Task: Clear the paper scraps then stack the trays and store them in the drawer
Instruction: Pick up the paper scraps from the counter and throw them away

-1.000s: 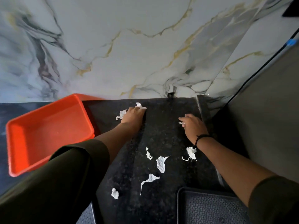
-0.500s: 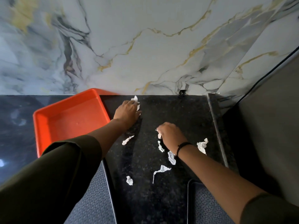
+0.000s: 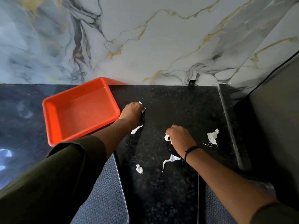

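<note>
Four loose paper scraps lie on the dark speckled counter (image 3: 169, 101) between the two hands, and more are already gathered: the left hand (image 3: 131, 111), far and just right of the orange tray (image 3: 53, 110), has its fingers curled down around a white scrap (image 3: 143, 109) that pokes out at the fingertips, while the right hand (image 3: 178, 136), nearer and toward the middle, is closed in a loose fist with a white scrap (image 3: 167, 137) showing at its left edge. Of the free pieces, a crumpled wad with a trailing thread (image 3: 212, 137) sits right of the right hand; a thin sliver (image 3: 136, 129) lies just beside the left forearm, its long axis running near-left to far-right; a long strip (image 3: 169, 160) by the right wrist points its narrow tail toward the near edge; a small pellet (image 3: 139, 168) rests nearest the viewer. Judged by their look, the scraps are very light, soft and easily torn, best pinched at the bulkier crumpled end or swept into the palm. The orange tray appears rigid plastic, light, to be taken by its raised rim; its long axis runs near-left to far-right, skewed to the wall. Two dark textured trays, left (image 3: 106, 199) and right (image 3: 215, 207), lie at the near edge, partly hidden, long axes not discernible. No drawer is visible.
</note>
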